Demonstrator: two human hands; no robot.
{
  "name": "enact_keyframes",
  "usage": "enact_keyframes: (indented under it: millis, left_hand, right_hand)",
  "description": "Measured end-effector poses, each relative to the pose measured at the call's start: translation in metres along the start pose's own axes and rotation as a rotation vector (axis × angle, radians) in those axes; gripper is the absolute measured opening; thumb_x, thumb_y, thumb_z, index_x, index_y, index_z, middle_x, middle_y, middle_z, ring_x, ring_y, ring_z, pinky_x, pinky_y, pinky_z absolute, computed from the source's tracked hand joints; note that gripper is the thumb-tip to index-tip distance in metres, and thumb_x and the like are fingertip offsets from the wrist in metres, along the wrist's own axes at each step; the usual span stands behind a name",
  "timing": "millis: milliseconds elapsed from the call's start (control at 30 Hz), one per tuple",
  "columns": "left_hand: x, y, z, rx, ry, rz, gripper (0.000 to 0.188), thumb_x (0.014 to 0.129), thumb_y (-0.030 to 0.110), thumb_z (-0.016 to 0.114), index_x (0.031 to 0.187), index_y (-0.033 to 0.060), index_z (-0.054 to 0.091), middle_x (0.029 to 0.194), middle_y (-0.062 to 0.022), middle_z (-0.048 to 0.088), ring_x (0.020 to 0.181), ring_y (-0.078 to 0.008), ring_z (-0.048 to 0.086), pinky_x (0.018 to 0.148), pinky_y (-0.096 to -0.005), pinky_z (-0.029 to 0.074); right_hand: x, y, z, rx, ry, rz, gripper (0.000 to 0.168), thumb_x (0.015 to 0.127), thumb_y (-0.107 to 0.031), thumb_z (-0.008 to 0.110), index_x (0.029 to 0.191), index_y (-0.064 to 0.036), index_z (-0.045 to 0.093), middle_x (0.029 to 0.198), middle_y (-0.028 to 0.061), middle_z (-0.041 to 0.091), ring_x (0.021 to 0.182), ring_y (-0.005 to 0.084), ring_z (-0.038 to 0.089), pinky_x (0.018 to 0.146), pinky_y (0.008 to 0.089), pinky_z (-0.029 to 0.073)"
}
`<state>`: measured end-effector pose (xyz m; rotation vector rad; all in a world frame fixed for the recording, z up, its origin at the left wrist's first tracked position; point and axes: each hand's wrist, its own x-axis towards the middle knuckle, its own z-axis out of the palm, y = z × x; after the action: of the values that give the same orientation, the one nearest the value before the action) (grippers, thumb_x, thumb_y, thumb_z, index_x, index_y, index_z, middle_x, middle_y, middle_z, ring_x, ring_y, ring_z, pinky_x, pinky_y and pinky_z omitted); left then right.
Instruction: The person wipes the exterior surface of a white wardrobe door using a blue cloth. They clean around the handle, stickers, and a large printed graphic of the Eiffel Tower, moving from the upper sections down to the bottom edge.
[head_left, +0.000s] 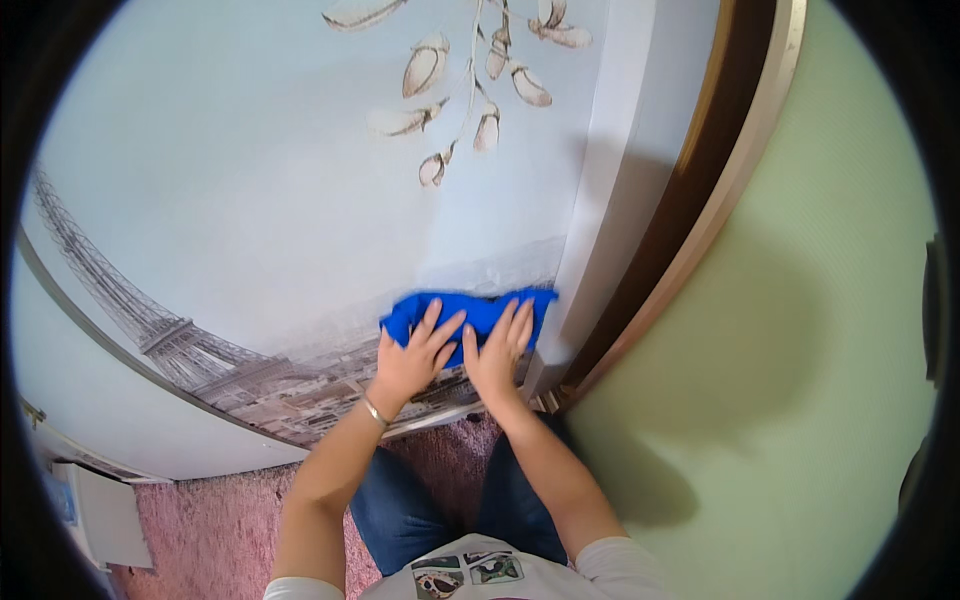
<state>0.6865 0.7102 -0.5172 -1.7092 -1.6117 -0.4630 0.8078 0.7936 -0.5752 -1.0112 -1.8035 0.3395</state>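
Observation:
A bright blue cloth (469, 315) is spread, with folds, against the lower right of a large printed panel (315, 202), perhaps a wardrobe door. My left hand (412, 356) presses the left half of the cloth flat, its fingers apart; a metal bracelet (375, 412) circles that wrist. Beside it, my right hand (499, 356) holds the right half against the panel with its fingers closer together. The cloth's right corner reaches the pale vertical edge strip (581, 277). The panel's print shows the Eiffel Tower (169, 337), city roofs and a hanging sprig of pale buds (487, 127).
To the right, past a dark brown gap (675, 225) and a wooden trim (739, 202), stands a green wall (757, 465). Pink carpet (202, 532) covers the floor. A white furniture piece (112, 517) is at lower left. My knees (405, 510) are near the panel's foot.

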Motion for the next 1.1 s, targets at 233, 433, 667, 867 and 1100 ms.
enact_keyframes:
  millis: [233, 433, 667, 867, 1100]
  left_hand:
    - [0.089, 0.016, -0.004, 0.175, 0.296, -0.069, 0.041, 0.081, 0.035, 0.06, 0.122, 0.0362, 0.059, 0.138, -0.0025, 0.048, 0.103, -0.0237, 0.058, 0.094, -0.0394, 0.035]
    - [0.055, 0.036, 0.041, -0.065, 0.115, 0.182, 0.043, 0.081, 0.025, 0.06, 0.124, 0.0278, 0.059, 0.132, 0.0003, 0.053, 0.102, -0.0157, 0.056, 0.085, -0.0372, 0.042]
    - [-0.065, 0.052, 0.143, -0.043, -0.478, 0.482, 0.057, 0.08, 0.015, 0.057, 0.136, 0.0194, 0.048, 0.106, -0.001, 0.06, 0.095, -0.0187, 0.057, 0.089, -0.0299, 0.04]
    - [-0.111, 0.083, 0.206, -0.129, -0.239, 0.594, 0.036, 0.082, 0.013, 0.051, 0.118, 0.0088, 0.057, 0.1, 0.001, 0.059, 0.095, -0.0147, 0.056, 0.1, -0.0283, 0.032]
    - [-0.173, 0.092, 0.243, 0.075, -0.851, 0.722, 0.038, 0.088, 0.015, 0.047, 0.125, 0.0084, 0.054, 0.12, -0.0011, 0.058, 0.11, -0.0129, 0.054, 0.111, -0.0299, 0.023]
  right_hand:
    - [0.083, -0.011, -0.023, 0.019, 0.133, -0.178, 0.073, 0.086, -0.031, 0.057, 0.14, 0.008, 0.027, 0.146, 0.0376, 0.008, 0.134, 0.0538, 0.011, 0.108, 0.0588, 0.014]
    - [0.017, 0.065, 0.036, 0.048, 0.16, -0.045, 0.061, 0.089, -0.025, 0.047, 0.139, 0.005, 0.029, 0.144, 0.0391, 0.014, 0.131, 0.0571, 0.014, 0.107, 0.0625, 0.01]
    - [-0.106, 0.14, 0.115, -0.148, -0.029, 0.013, 0.054, 0.093, -0.027, 0.047, 0.136, 0.004, 0.034, 0.139, 0.0299, 0.034, 0.128, 0.0557, 0.022, 0.107, 0.0623, 0.013]
    - [-0.198, 0.226, 0.165, -0.246, -0.269, 0.124, 0.029, 0.09, -0.023, 0.051, 0.1, 0.004, 0.052, 0.091, 0.0229, 0.06, 0.084, 0.0366, 0.057, 0.074, 0.0483, 0.043]
    - [-0.209, 0.188, 0.164, 0.288, -0.34, 0.753, 0.035, 0.096, -0.029, 0.044, 0.087, 0.002, 0.057, 0.086, 0.0199, 0.061, 0.081, 0.0329, 0.059, 0.073, 0.0427, 0.045]
